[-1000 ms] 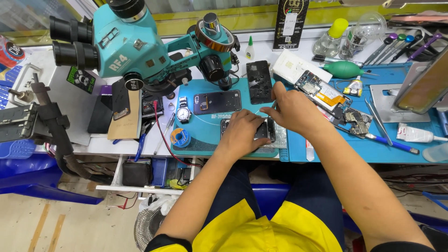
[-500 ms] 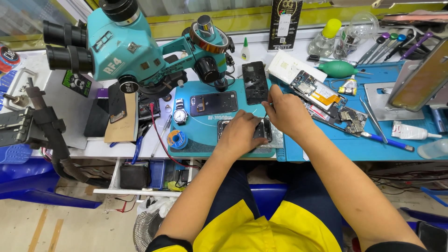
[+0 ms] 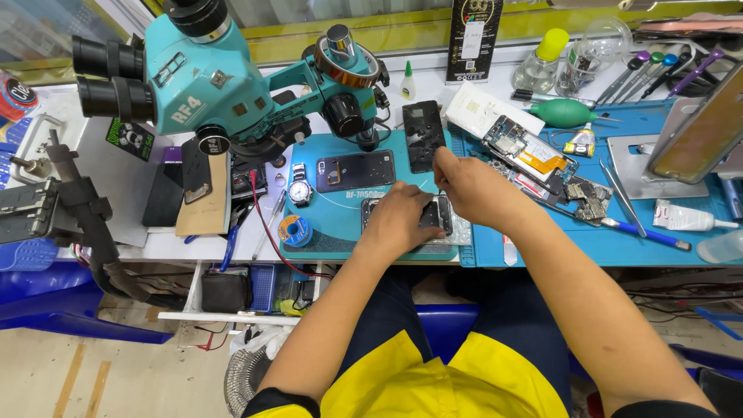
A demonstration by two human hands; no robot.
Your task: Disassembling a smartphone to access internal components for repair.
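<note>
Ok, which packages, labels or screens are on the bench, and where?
Tall black package: upright at the back, gold emblem, white label.
White flat box: lying right of the dark phone panel.
Black sticker: under the microscope eyepieces.
Tilted phone screen: far right, dark glossy.

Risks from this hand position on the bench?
1. The left hand pins the opened phone near the mat's front edge; a slip might push it off.
2. The right hand works a thin tool close to the left fingers; a poke seems possible.
3. The right forearm lies near loose circuit boards and could sweep them.
</note>
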